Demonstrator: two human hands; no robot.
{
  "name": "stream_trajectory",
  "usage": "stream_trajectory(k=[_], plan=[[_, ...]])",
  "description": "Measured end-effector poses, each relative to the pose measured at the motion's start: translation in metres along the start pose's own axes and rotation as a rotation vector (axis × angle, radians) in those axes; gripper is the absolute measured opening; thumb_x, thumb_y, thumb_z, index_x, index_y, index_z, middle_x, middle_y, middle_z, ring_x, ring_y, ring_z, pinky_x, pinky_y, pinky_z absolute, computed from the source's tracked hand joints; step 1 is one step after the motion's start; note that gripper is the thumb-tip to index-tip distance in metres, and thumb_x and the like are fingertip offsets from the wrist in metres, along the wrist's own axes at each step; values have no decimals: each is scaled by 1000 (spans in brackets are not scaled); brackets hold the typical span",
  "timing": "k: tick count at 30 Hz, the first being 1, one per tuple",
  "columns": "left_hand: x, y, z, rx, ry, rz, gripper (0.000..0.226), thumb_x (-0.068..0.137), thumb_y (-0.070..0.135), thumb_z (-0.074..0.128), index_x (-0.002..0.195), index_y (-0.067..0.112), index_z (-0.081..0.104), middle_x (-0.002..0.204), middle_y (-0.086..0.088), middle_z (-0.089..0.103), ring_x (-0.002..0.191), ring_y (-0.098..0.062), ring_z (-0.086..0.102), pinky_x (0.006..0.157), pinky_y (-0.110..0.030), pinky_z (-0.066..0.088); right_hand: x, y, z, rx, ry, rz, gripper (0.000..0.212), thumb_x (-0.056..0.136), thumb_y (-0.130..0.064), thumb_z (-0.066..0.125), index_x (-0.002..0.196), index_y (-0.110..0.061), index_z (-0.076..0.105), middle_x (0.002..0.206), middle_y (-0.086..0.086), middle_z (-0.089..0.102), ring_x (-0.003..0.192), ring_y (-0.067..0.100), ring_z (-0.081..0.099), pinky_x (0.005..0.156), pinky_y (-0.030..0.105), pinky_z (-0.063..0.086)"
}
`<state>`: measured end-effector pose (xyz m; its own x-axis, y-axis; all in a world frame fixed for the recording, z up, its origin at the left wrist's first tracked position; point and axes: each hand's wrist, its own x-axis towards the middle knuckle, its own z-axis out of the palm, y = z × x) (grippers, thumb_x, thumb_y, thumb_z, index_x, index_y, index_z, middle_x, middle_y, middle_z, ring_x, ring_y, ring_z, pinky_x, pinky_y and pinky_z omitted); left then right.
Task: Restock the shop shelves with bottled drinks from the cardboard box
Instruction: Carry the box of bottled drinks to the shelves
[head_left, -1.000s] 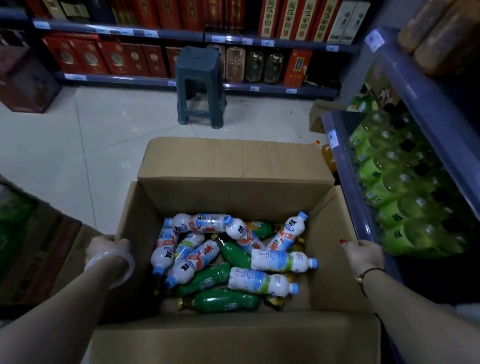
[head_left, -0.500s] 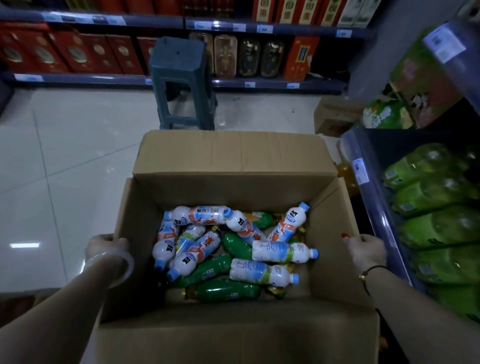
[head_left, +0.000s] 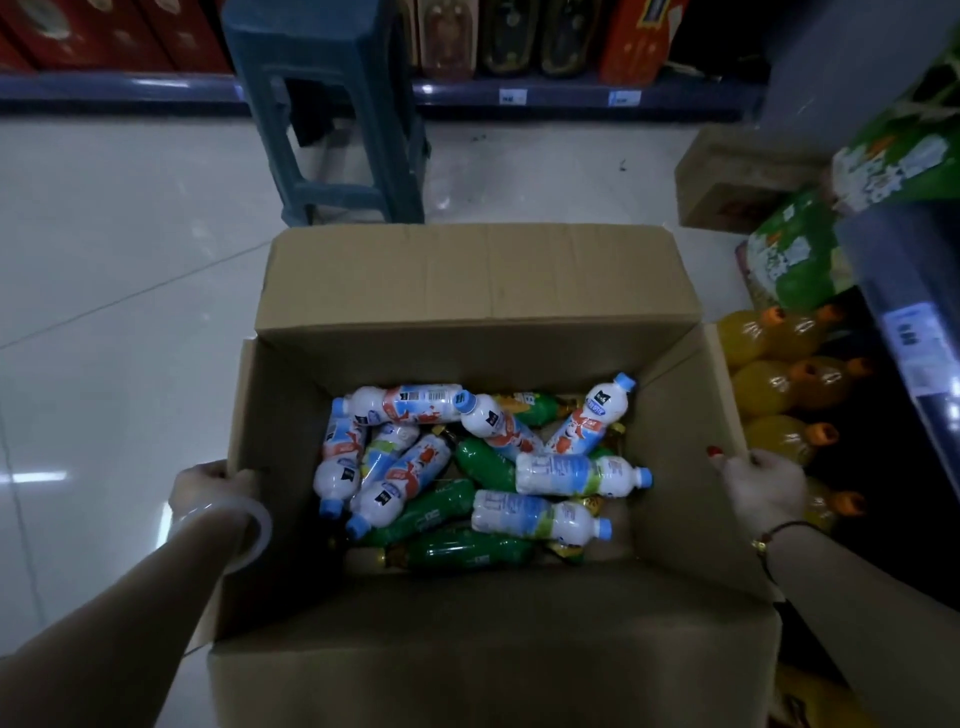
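Note:
An open cardboard box (head_left: 478, 275) fills the middle of the view, flaps up. Inside lie several small bottles: white ones with blue caps (head_left: 579, 474) and green ones (head_left: 457, 551), jumbled on their sides. My left hand (head_left: 213, 483), with a clear bangle on the wrist, grips the box's left wall from outside. On the right wall my right hand (head_left: 761, 483) holds the rim, fingers curled over the edge. The shop shelf (head_left: 914, 332) stands at the right with orange drink bottles (head_left: 779, 384) on its lower level.
A blue-grey plastic stool (head_left: 332, 104) stands on the tiled floor just beyond the box. A small cardboard carton (head_left: 727, 182) sits at the far right on the floor. Green packets (head_left: 800, 249) lie on the right shelf. A far shelf (head_left: 519, 93) holds boxed goods.
The box, held in both hands, has come lower and nearer the stool. The view has dropped from the green bottles on the right shelf to the orange ones below.

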<state>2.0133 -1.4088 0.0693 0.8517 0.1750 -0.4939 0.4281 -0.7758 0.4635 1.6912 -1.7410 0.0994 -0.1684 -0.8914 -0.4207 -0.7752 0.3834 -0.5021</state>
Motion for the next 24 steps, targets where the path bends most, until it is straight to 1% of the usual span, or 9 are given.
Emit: stream_trajectory(k=[6, 9, 12, 14, 15, 17, 18, 20, 24], plan=[[47, -25, 52, 98, -25, 13, 27, 79, 16, 67, 102, 0, 69, 98, -26, 68, 93, -41, 65, 72, -34, 43, 33, 26, 47, 14, -17, 31, 32, 88, -25, 63, 113, -6, 62, 101, 13, 63, 95, 31, 56, 79, 39, 46], [52, -30, 68, 103, -33, 8, 28, 79, 17, 67, 101, -1, 69, 97, -26, 68, 93, -41, 65, 71, -34, 43, 45, 33, 63, -14, -2, 22, 31, 87, -26, 64, 111, -6, 64, 104, 15, 65, 96, 32, 58, 85, 45, 49], [57, -38, 83, 97, -33, 34, 29, 82, 14, 65, 105, -4, 68, 97, -27, 67, 96, -43, 63, 72, -33, 40, 55, 40, 77, -23, -1, 27, 31, 88, -23, 64, 114, -5, 62, 105, 15, 63, 96, 30, 57, 82, 42, 47], [59, -40, 91, 101, -30, 51, 30, 83, 13, 65, 106, -6, 66, 87, -21, 62, 93, -42, 63, 72, -32, 38, 60, 46, 83, -25, -3, 20, 33, 89, -21, 63, 117, -4, 60, 110, 17, 63, 102, 33, 57, 83, 43, 46], [58, -38, 94, 99, -36, 43, 30, 83, 12, 65, 106, -7, 66, 84, -18, 58, 87, -40, 61, 72, -32, 38, 62, 47, 86, -26, 1, 23, 35, 89, -20, 62, 120, -3, 58, 114, 19, 62, 107, 34, 56, 84, 43, 45], [60, -35, 100, 117, -22, 50, 27, 82, 10, 65, 102, -7, 67, 79, -17, 56, 77, -33, 56, 72, -34, 40, 67, 49, 92, -28, 9, 35, 38, 90, -18, 61, 124, -3, 55, 121, 20, 59, 113, 36, 54, 86, 42, 44], [61, -33, 104, 127, -1, 61, 24, 80, 10, 65, 98, -5, 68, 77, -18, 58, 76, -35, 57, 72, -37, 43, 69, 51, 94, -33, 8, 40, 38, 90, -18, 61, 125, -2, 55, 121, 21, 59, 114, 36, 54, 85, 42, 43], [61, -28, 108, 131, 18, 52, 22, 79, 10, 65, 96, -3, 69, 77, -20, 59, 81, -40, 61, 78, -42, 48, 72, 53, 99, -38, 0, 35, 38, 90, -18, 60, 124, 0, 55, 121, 22, 59, 114, 37, 53, 83, 41, 42], [66, -30, 122, 114, 20, 26, 25, 82, 9, 63, 102, -5, 67, 88, -25, 64, 90, -43, 62, 85, -46, 48, 80, 60, 111, -21, -17, 29, 38, 90, -20, 62, 122, -1, 57, 119, 21, 59, 112, 37, 53, 83, 39, 42]])
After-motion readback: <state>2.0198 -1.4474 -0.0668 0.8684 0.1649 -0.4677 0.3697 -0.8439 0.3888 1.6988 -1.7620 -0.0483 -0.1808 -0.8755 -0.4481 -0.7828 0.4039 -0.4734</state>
